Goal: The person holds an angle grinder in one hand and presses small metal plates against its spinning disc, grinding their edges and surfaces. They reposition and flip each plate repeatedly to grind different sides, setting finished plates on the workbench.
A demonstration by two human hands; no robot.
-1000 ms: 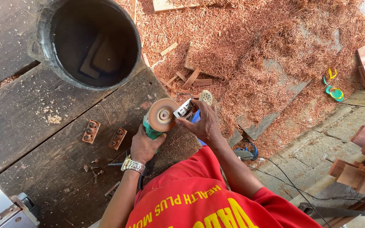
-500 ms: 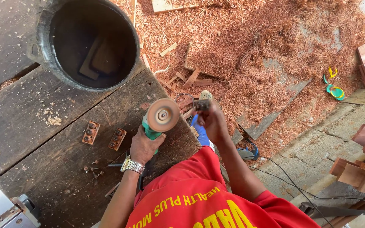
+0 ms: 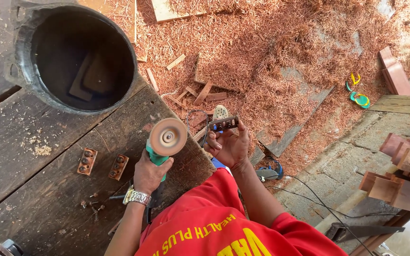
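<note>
My left hand [image 3: 149, 173] grips a green angle grinder [image 3: 156, 156] by its body, with the round sanding disc [image 3: 168, 137] facing up over the edge of the dark wooden table [image 3: 39, 189]. A metal watch sits on that wrist. My right hand [image 3: 229, 146] holds a small dark wooden block with holes [image 3: 224, 123] just right of the disc, a short gap away from it. Two similar brown blocks with holes [image 3: 87, 161] [image 3: 118, 167] lie on the table left of the grinder.
A big black bucket [image 3: 79, 59] with wood offcuts inside stands on the table's far side. Screws [image 3: 93, 205] lie scattered near the blocks. Red sawdust and wood scraps cover the floor [image 3: 271, 57]. Cables, green sandals [image 3: 359, 97] and stacked timber [image 3: 404, 170] lie at right.
My right hand has moved the small block away from the sanding disc and turned it, so the holed face shows. The left hand with the grinder stays almost still.
</note>
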